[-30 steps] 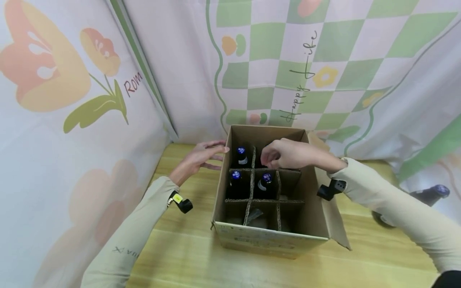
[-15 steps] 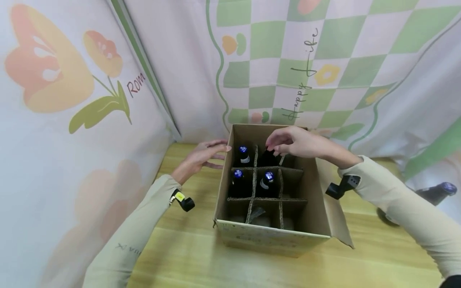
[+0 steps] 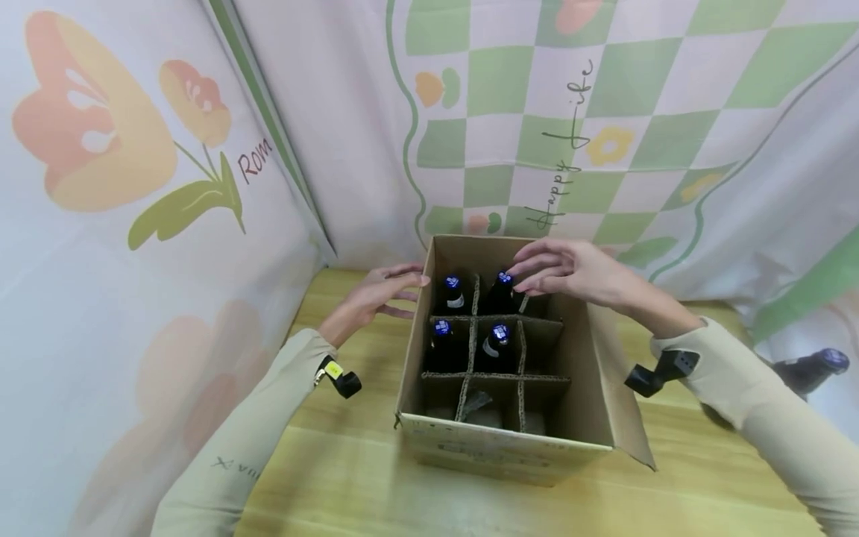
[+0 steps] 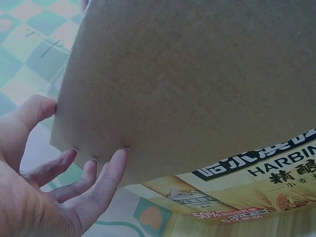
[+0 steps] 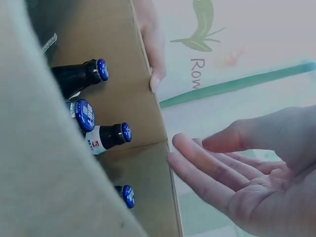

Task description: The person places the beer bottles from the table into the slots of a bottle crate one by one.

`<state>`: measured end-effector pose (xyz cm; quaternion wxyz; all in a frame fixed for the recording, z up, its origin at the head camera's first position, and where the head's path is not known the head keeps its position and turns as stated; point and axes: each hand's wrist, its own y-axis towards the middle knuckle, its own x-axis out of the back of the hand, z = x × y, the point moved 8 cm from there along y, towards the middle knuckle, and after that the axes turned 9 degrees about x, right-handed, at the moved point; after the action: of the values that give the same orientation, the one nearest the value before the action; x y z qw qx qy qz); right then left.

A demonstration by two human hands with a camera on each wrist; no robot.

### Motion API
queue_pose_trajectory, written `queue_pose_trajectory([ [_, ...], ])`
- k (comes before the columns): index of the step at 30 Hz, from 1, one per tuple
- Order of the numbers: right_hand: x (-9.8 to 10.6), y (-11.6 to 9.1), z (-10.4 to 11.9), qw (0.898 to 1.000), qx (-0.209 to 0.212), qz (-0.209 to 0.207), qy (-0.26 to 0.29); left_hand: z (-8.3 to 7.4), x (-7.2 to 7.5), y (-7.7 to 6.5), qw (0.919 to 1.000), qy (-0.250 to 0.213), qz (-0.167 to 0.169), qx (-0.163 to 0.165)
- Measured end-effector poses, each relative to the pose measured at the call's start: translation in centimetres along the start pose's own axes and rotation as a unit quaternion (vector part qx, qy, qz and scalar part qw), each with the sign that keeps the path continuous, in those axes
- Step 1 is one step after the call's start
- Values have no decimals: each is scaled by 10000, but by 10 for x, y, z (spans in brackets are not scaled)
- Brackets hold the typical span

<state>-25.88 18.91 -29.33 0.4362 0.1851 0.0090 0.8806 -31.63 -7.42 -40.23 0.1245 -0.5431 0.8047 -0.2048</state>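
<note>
An open cardboard box (image 3: 503,447) with card dividers stands on the table. My left hand (image 3: 384,289) is at the box's left side; in the left wrist view its fingertips touch the plain cardboard (image 4: 182,89), fingers loosely extended. My right hand (image 3: 580,277) hovers over the back of the box, fingers spread and holding nothing. Just left of its fingertips, a dark blue-capped beer bottle (image 3: 502,294) stands in the back middle compartment. Similar bottles fill the back left compartment (image 3: 453,294), the middle left one (image 3: 443,339) and the centre one (image 3: 498,347).
Another blue-capped bottle (image 3: 808,371) stands on the wooden table (image 3: 349,462), partly behind the right sleeve. A box flap (image 3: 627,410) folds outward on the right. Clear plastic (image 3: 478,401) lies in a front compartment. Printed curtains (image 3: 503,104) hang close behind and left.
My right hand has let go of the bottle in the back middle compartment and drawn back up and right, uncovering its cap. The left hand has stayed at the box's side.
</note>
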Motion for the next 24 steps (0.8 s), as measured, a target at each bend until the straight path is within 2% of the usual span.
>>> queue_pose_trajectory([
  [6,10,-11,0,9994,157,-118,278,-7,-2,2,10000,-48,36,-31],
  [16,14,-21,-10,9981,41,-432,440,-3,0,4,10000,-61,32,24],
  [24,16,-27,-17,9961,182,-472,721,0,1,2,9999,-67,64,51],
])
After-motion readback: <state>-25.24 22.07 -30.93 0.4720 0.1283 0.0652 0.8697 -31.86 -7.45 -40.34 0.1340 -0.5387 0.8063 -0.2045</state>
